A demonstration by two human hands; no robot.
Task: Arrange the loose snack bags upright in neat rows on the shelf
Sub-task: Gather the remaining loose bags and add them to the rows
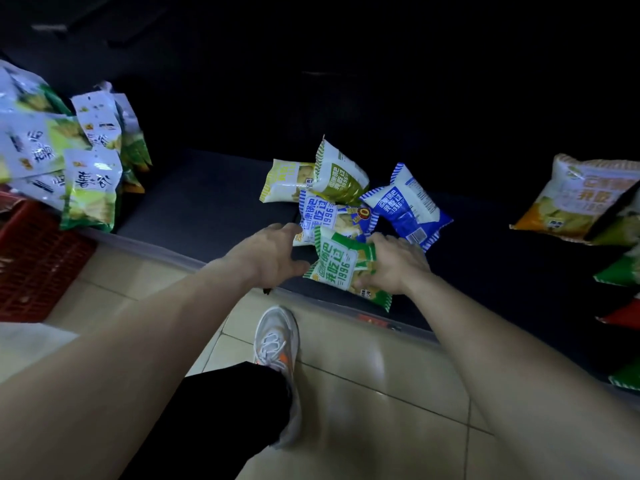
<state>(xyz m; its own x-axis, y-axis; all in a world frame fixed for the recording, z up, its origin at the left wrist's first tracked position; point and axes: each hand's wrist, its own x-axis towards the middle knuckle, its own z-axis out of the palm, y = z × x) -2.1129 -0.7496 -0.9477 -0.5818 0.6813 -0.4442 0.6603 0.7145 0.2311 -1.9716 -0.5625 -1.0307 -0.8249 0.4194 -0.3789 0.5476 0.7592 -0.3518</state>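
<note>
On a dark low shelf (207, 199) in a dim shop aisle, a person's right hand (394, 268) has its grip pinched on a green-and-white foil snack bag (341, 268) at the shelf's front edge, fingers over the bag's right side and thumb beneath its lower corner. The left hand (273, 254), at 9 o'clock from that bag, holds nothing: its grip is spread, thumb just short of the bag's left edge, fingertips reaching a light-blue-and-white snack bag (329, 216) lying flat at 12 o'clock. Beyond it, the loose heap continues with an olive-green-striped bag (341, 174) tilted on end, a yellow-striped bag (284, 181) at its 9 o'clock, and a dark-blue-striped bag (408, 206) at 3 o'clock, all touching or overlapping. Well apart at the far 3 o'clock side lies a larger orange-and-white crisp bag (568, 199), with green and red packets cut off by the frame below it. At far 9 o'clock, a cluster of white-and-green bags (90, 188) stands leaning above a red plastic crate (38, 268). Below the arms, a white trainer (277, 337) rests on beige floor tiles (363, 375).
</note>
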